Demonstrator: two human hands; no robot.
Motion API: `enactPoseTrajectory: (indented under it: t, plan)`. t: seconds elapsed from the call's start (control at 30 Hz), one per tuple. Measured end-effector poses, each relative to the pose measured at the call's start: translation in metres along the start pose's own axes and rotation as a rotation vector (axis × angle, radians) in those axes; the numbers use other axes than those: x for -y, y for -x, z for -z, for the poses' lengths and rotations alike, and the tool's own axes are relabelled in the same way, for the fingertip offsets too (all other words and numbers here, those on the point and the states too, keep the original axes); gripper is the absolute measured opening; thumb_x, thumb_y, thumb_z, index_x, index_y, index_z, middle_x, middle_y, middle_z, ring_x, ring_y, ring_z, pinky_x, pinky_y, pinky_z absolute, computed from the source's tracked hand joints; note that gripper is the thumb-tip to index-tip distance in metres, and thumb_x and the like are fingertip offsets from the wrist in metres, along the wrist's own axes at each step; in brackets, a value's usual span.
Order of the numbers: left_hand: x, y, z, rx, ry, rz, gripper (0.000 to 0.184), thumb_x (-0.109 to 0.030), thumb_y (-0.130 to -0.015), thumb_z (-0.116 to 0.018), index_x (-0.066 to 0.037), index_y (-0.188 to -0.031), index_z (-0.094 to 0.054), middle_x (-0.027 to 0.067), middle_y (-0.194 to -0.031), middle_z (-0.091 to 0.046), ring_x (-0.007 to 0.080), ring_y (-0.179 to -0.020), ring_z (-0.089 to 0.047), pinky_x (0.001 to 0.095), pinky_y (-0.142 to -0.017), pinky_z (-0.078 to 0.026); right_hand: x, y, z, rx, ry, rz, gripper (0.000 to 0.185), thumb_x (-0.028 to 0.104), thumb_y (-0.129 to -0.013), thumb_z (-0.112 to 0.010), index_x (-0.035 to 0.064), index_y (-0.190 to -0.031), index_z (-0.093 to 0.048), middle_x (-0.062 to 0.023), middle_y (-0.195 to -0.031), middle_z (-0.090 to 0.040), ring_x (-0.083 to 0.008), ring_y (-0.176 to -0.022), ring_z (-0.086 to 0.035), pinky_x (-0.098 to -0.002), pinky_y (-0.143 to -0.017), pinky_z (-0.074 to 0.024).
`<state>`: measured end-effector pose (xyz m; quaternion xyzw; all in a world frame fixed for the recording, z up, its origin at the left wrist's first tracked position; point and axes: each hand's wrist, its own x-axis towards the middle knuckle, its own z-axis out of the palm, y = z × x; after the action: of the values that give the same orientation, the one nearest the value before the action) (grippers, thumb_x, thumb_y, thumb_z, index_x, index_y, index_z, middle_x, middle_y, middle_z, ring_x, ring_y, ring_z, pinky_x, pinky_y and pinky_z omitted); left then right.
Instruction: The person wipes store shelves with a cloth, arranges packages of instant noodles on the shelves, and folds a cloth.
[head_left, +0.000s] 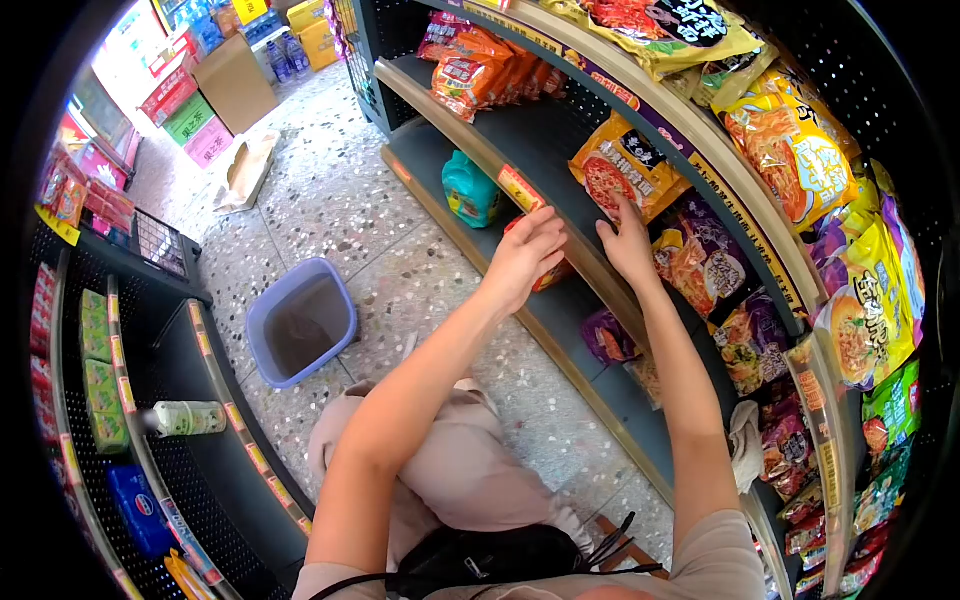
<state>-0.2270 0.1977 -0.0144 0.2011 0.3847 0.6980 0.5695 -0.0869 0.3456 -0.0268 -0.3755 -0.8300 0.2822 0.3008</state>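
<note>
My right hand (629, 243) reaches onto the middle shelf, its fingertips against the front of an orange bag of instant noodles (622, 172). The thumb is spread away from the fingers, and I see no grip around the bag. My left hand (530, 257) is at the front rail of that shelf, with its fingers stretched out and slightly bent. Partly hidden beneath it is a red package (552, 274); whether the hand touches it I cannot tell. A teal bottle (470, 190) stands on the lower shelf, left of this hand. Purple noodle bags (700, 255) lie beside my right wrist.
A purple bin (303, 322) with greyish contents stands on the speckled floor. Opposite is another shelf unit holding a white bottle (188, 418). Cardboard boxes (233, 85) are stacked at the far end. Above my right arm, an upper shelf holds several bulging noodle bags (790, 145).
</note>
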Motion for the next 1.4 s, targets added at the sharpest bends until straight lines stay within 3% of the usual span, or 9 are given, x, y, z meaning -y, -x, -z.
enactPoseTrajectory:
  t: [0.2, 0.3, 0.33, 0.43, 0.57, 0.67, 0.77, 1.07, 1.4]
  plan:
    - [-0.021, 0.037, 0.021, -0.040, -0.006, -0.031, 0.047, -0.013, -0.095, -0.049, -0.004, -0.138, -0.035, 0.0137, -0.136, -0.045, 0.0244, -0.123, -0.047, 0.0371, -0.101, -0.040, 0.008, 0.003, -0.012, -0.075, 0.026, 0.036, 0.043, 0.008, -0.079, -0.062, -0.0001, -0.121, -0.051, -0.0210, -0.122, -0.050, -0.0361, -0.117, -0.046, -0.0396, -0.099, -0.0371]
    - [-0.033, 0.068, 0.038, -0.104, 0.030, -0.065, 0.044, -0.014, -0.095, -0.050, -0.004, -0.136, -0.038, 0.0132, -0.135, -0.046, 0.0239, -0.123, -0.047, 0.0367, -0.101, -0.041, 0.053, 0.016, -0.010, -0.073, 0.003, 0.145, 0.037, 0.008, -0.082, -0.059, -0.0001, -0.117, -0.053, -0.0184, -0.124, -0.050, -0.0349, -0.117, -0.047, -0.0391, -0.099, -0.0370]
    - [-0.038, 0.079, 0.042, -0.143, 0.044, -0.074, 0.042, -0.014, -0.095, -0.050, -0.004, -0.134, -0.041, 0.0121, -0.134, -0.048, 0.0237, -0.122, -0.048, 0.0366, -0.100, -0.041, 0.066, 0.021, -0.014, -0.061, -0.047, 0.180, 0.033, 0.007, -0.083, -0.059, -0.0002, -0.115, -0.055, -0.0171, -0.125, -0.050, -0.0321, -0.117, -0.049, -0.0370, -0.097, -0.0390]
    - [-0.048, 0.117, 0.059, -0.198, 0.043, -0.132, 0.041, -0.015, -0.095, -0.051, -0.004, -0.134, -0.042, 0.0122, -0.133, -0.048, 0.0236, -0.122, -0.049, 0.0364, -0.100, -0.041, 0.129, 0.041, -0.017, 0.112, -0.578, 0.240, 0.029, 0.008, -0.086, -0.058, 0.0001, -0.113, -0.057, -0.0115, -0.126, -0.052, -0.0230, -0.115, -0.051, -0.0329, -0.094, -0.0417]
    - [-0.068, 0.182, 0.072, -0.247, 0.005, -0.249, 0.041, -0.014, -0.094, -0.052, -0.003, -0.132, -0.043, 0.0133, -0.131, -0.050, 0.0242, -0.122, -0.049, 0.0369, -0.103, -0.039, 0.243, 0.085, 0.026, 0.246, -0.823, 0.635, 0.019, 0.005, -0.087, -0.056, -0.0025, -0.104, -0.059, -0.0161, -0.115, -0.056, -0.0192, -0.113, -0.052, -0.0287, -0.092, -0.0433]
    - [-0.080, 0.241, 0.081, -0.370, -0.016, -0.361, 0.041, -0.015, -0.094, -0.052, -0.002, -0.131, -0.043, 0.0139, -0.131, -0.050, 0.0260, -0.123, -0.047, 0.0382, -0.103, -0.039, 0.301, 0.111, 0.061, 0.307, -1.019, 0.947, 0.017, 0.005, -0.087, -0.056, -0.0012, -0.102, -0.059, -0.0147, -0.112, -0.055, -0.0184, -0.109, -0.052, -0.0281, -0.090, -0.0430]
    - [-0.085, 0.301, 0.090, -0.508, -0.026, -0.459, 0.039, -0.015, -0.094, -0.052, -0.002, -0.130, -0.044, 0.0152, -0.130, -0.050, 0.0277, -0.123, -0.048, 0.0395, -0.102, -0.040, 0.341, 0.131, 0.083, 0.391, -1.191, 1.106, 0.014, 0.005, -0.086, -0.056, 0.0002, -0.099, -0.059, -0.0133, -0.109, -0.054, -0.0176, -0.105, -0.051, -0.0274, -0.087, -0.0426]
    - [-0.070, 0.484, 0.111, -0.903, 0.003, -0.741, 0.036, -0.012, -0.094, -0.051, 0.000, -0.127, -0.046, 0.0188, -0.129, -0.051, 0.0314, -0.122, -0.049, 0.0403, -0.102, -0.041, 0.414, 0.179, 0.083, 0.654, -1.421, 1.171, 0.006, 0.003, -0.085, -0.056, 0.0043, -0.091, -0.059, -0.0092, -0.100, -0.051, -0.0152, -0.094, -0.049, -0.0255, -0.079, -0.0416]
    - [-0.069, 0.658, 0.099, -1.301, -0.141, -1.053, 0.031, -0.012, -0.095, -0.050, 0.000, -0.124, -0.049, 0.0170, -0.124, -0.055, 0.0268, -0.115, -0.055, 0.0371, -0.099, -0.044, 0.474, 0.239, 0.072, 0.882, -1.470, 1.185, 0.008, 0.001, -0.084, -0.056, 0.0089, -0.081, -0.058, -0.0045, -0.090, -0.049, -0.0125, -0.082, -0.048, -0.0233, -0.070, -0.0405]
